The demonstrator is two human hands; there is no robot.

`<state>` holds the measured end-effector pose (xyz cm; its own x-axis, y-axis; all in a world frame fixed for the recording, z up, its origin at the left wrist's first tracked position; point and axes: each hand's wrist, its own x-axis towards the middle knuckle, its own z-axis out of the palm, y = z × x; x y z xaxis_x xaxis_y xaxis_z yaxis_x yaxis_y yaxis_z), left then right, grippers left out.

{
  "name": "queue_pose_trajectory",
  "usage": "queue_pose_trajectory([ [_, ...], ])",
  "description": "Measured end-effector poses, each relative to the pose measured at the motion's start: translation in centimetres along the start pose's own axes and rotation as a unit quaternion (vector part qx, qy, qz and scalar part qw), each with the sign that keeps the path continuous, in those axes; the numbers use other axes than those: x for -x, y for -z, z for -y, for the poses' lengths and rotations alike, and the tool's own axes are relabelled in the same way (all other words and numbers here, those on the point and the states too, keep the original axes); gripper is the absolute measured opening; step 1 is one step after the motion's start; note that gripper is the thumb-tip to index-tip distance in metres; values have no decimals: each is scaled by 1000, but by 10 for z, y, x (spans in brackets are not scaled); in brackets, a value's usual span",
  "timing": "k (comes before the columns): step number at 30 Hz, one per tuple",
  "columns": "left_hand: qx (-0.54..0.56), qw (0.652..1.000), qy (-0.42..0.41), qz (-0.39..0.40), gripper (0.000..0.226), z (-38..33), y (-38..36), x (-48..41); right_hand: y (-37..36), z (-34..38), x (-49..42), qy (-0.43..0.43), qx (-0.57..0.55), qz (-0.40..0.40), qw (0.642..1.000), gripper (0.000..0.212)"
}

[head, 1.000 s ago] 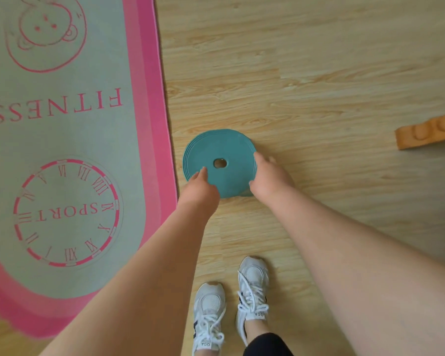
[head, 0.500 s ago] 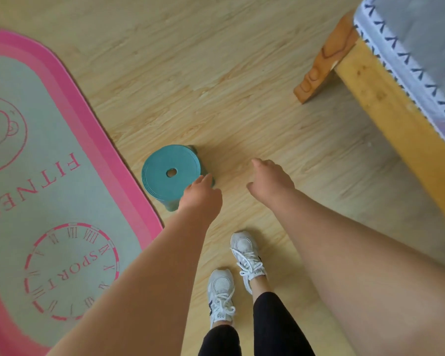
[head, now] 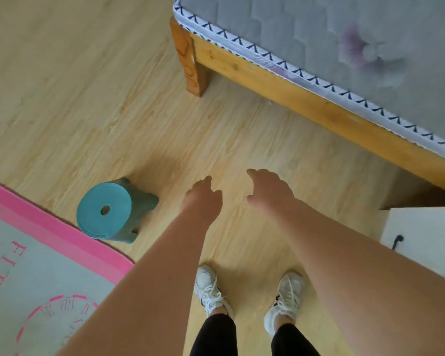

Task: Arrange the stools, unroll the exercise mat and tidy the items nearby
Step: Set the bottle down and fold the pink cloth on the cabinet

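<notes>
**Describer:** Pale wood-plank flooring [head: 93,93] filled the view from our head camera, looking down. We took the teal stool [head: 111,210] as our landmark: it stood upright on the floor, its round seat with a centre hole facing up.

**Listener:** Where did the mat lie from it?

**Describer:** The exercise mat [head: 39,268], unrolled, grey with a pink border, lay just left of the stool, its curved edge almost touching the stool's base. Far to the stool's upper right stood a wooden bed frame [head: 288,91] with a grey mattress [head: 332,34].

**Listener:** And our hands?

**Describer:** Both were empty. Our left hand [head: 203,196] hovered just right of the stool, fingers loosely spread, touching nothing. Our right hand [head: 270,188] hung farther right, also open. Our white sneakers [head: 208,289] stood below them.

**Listener:** What did doing this step well seem to ask?

**Describer:** We judged the stool looked placed. A white box [head: 421,242] with dark markings sat far right of it, perhaps a next item. Good practice would be gripping with both hands and keeping clear of the mat's edge.
</notes>
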<state>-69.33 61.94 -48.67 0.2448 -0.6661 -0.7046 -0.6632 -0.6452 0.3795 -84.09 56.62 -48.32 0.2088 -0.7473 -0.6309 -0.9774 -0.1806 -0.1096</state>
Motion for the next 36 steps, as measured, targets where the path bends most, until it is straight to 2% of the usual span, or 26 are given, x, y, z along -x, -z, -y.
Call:
queue_pose_trajectory([
  [8, -49, 998, -42, 18, 56, -115, -86, 28, 3, -135, 52, -51, -57, -3, 997, 65],
  [20, -157, 969, -180, 56, 55, -273, -200, 107, -3, -319, 145, -157, -190, -43, 968, 69],
  [26, -196, 950, -233, 72, 51, -310, -243, 120, -13, -368, 166, -208, -251, -56, 944, 71],
  [36, -258, 895, -339, 131, 51, -387, -299, 162, -23, -440, 229, -329, -321, -113, 881, 51],
])
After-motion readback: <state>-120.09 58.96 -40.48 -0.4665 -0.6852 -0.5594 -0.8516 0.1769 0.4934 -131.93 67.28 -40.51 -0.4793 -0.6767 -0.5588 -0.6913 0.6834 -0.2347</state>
